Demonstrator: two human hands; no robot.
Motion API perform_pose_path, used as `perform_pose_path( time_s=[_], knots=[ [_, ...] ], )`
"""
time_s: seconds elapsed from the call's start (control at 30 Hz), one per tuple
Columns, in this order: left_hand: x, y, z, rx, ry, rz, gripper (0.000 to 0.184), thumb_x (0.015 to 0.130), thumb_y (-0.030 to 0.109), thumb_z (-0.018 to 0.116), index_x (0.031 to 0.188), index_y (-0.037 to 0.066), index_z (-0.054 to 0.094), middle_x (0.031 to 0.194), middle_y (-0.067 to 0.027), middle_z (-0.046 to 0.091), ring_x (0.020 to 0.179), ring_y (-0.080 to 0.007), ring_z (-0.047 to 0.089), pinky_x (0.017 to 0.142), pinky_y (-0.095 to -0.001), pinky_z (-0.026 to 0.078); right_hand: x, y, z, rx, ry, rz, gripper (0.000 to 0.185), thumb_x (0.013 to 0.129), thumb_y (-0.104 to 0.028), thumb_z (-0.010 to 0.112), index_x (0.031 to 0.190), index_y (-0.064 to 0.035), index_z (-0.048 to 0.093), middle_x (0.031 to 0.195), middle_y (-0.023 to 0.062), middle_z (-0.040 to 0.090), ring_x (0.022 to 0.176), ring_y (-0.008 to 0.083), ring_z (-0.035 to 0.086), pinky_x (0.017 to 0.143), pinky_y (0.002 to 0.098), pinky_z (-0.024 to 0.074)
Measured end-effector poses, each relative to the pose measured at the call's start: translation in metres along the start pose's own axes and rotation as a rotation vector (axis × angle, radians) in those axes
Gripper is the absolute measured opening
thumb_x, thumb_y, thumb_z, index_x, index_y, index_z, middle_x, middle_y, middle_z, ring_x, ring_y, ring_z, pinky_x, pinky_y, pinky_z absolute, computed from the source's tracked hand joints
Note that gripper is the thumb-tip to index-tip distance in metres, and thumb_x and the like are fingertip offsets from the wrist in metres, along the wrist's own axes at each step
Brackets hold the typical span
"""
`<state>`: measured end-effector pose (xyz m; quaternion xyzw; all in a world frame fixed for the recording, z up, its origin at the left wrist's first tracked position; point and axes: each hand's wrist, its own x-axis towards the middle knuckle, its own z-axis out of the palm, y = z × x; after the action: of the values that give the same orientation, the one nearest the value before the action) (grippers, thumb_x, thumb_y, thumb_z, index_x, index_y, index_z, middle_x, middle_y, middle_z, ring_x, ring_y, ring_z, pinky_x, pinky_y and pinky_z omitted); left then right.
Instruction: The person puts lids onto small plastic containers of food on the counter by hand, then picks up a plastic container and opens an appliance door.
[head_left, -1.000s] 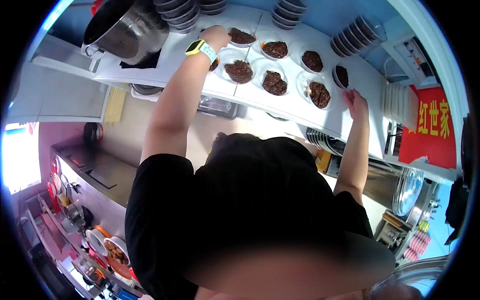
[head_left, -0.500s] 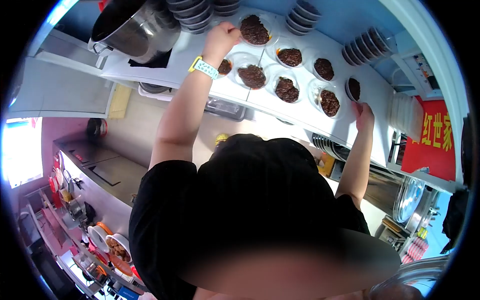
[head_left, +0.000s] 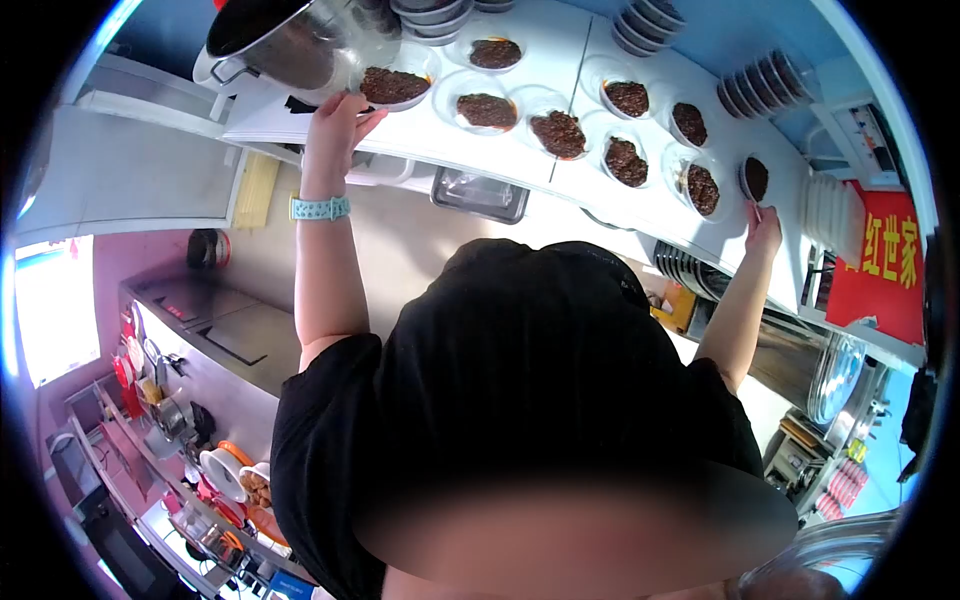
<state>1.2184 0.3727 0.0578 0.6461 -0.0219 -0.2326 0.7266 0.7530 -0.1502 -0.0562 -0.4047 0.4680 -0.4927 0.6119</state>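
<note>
On the red sign (head_left: pixel 874 312) at the right side of the view, the large yellow characters "红世家" can be read; to their left, another character is partly hidden by the stacked translucent containers (head_left: pixel 832 218) and cannot be made out.

Left hand (head_left: pixel 347 118) — beside filled bowl (head_left: pixel 410 102), white counter (head_left: pixel 550 50)

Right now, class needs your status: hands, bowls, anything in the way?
Left hand at leftmost laid-out bowl; right hand at rightmost laid-out bowl. Other filled bowls between. Steel pot crowds left side.
</note>
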Motion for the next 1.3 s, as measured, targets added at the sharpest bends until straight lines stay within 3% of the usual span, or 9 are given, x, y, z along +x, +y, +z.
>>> perform_pose_path(
  time_s=[0.17, 0.33, 0.43, 0.67, 0.87, 1.0, 1.13, 1.2, 1.3],
  knots=[
    [-0.001, -0.022, -0.030, -0.149, -0.033, -0.022, 0.019, 0.087, 0.010, 0.053, 0.096, -0.007, 0.053, 0.102, -0.0139, 0.055, 0.101, -0.0264, 0.059, 0.092, -0.0316, 0.051, -0.048, -0.033, 0.036, -0.052, -0.069, -0.058, 0.019, 0.088, -0.007, 0.050, 0.090, 0.0124, 0.048, 0.096, 0.0189, 0.053, 0.093, 0.0329, 0.059, 0.086, 0.0367, 0.0552],
    [0.000, -0.036, -0.043, -0.257, -0.068, -0.090, 0.029, 0.088, 0.015, 0.051, 0.104, -0.009, 0.050, 0.109, -0.0172, 0.056, 0.100, -0.0267, 0.059, 0.092, -0.0349, 0.051, -0.136, -0.055, 0.159, -0.232, -0.362, 0.000, 0.021, 0.086, -0.007, 0.051, 0.093, 0.0124, 0.053, 0.096, 0.0179, 0.059, 0.094, 0.0284, 0.061, 0.088, 0.0311, 0.0527],
    [-0.005, -0.039, -0.045, -0.301, -0.067, -0.082, 0.022, 0.086, 0.010, 0.050, 0.098, -0.007, 0.050, 0.104, -0.0159, 0.051, 0.095, -0.0297, 0.059, 0.089, -0.0376, 0.053, -0.152, -0.036, 0.219, -0.320, -0.582, 0.087, 0.027, 0.087, -0.009, 0.052, 0.101, 0.0146, 0.050, 0.099, 0.0191, 0.059, 0.096, 0.0276, 0.061, 0.088, 0.0300, 0.0529],
    [-0.012, -0.041, -0.071, -0.292, -0.136, -0.099, 0.019, 0.087, 0.008, 0.050, 0.100, -0.005, 0.049, 0.103, -0.0131, 0.056, 0.096, -0.0306, 0.060, 0.087, -0.0380, 0.054, -0.146, 0.012, 0.315, -0.415, -0.689, 0.122, 0.029, 0.087, -0.011, 0.054, 0.103, 0.0116, 0.048, 0.092, 0.0180, 0.059, 0.079, 0.0249, 0.067, 0.076, 0.0269, 0.0575],
    [-0.026, -0.034, -0.084, -0.238, -0.145, -0.125, 0.020, 0.089, 0.010, 0.049, 0.105, -0.001, 0.047, 0.106, -0.0133, 0.057, 0.095, -0.0308, 0.063, 0.082, -0.0351, 0.054, -0.129, 0.028, 0.349, -0.669, -0.621, 0.123, 0.025, 0.084, -0.010, 0.058, 0.098, 0.0095, 0.052, 0.090, 0.0180, 0.061, 0.082, 0.0238, 0.066, 0.075, 0.0280, 0.0578],
    [-0.037, -0.032, -0.085, -0.262, -0.225, -0.149, 0.016, 0.090, 0.010, 0.050, 0.104, 0.004, 0.045, 0.105, -0.0117, 0.057, 0.089, -0.0261, 0.064, 0.078, -0.0330, 0.055, -0.061, 0.058, 0.329, -0.766, -0.727, 0.151, 0.026, 0.086, -0.014, 0.059, 0.100, 0.0070, 0.055, 0.091, 0.0158, 0.062, 0.082, 0.0221, 0.066, 0.073, 0.0267, 0.0576],
    [-0.066, -0.022, -0.054, -0.169, -0.368, -0.238, 0.027, 0.092, 0.010, 0.050, 0.117, 0.006, 0.041, 0.111, -0.0117, 0.055, 0.089, -0.0247, 0.064, 0.076, -0.0334, 0.056, -0.202, -0.049, 0.278, -0.853, -0.559, -0.345, 0.027, 0.093, -0.021, 0.052, 0.109, -0.0006, 0.060, 0.086, 0.0030, 0.061, 0.067, 0.0082, 0.058, 0.062, 0.0197, 0.0508],
    [-0.071, -0.029, -0.035, -0.110, -0.537, -0.336, 0.032, 0.092, 0.012, 0.051, 0.121, 0.007, 0.039, 0.119, -0.0138, 0.051, 0.095, -0.0262, 0.063, 0.077, -0.0352, 0.057, -0.245, -0.076, 0.227, -0.643, -0.596, -0.287, 0.025, 0.096, -0.022, 0.048, 0.100, -0.0014, 0.062, 0.072, -0.0032, 0.053, 0.054, 0.0037, 0.041, 0.048, 0.0189, 0.0330],
    [-0.060, -0.087, -0.006, 0.019, -0.870, -0.497, 0.035, 0.093, 0.013, 0.050, 0.125, 0.010, 0.036, 0.114, -0.0122, 0.052, 0.098, -0.0248, 0.062, 0.079, -0.0367, 0.057, -0.266, -0.091, 0.111, -0.534, -0.701, 0.086, 0.032, 0.097, -0.031, 0.045, 0.081, -0.0077, 0.060, 0.062, -0.0047, 0.049, 0.051, 0.0029, 0.038, 0.045, 0.0181, 0.0289]
  ],
)
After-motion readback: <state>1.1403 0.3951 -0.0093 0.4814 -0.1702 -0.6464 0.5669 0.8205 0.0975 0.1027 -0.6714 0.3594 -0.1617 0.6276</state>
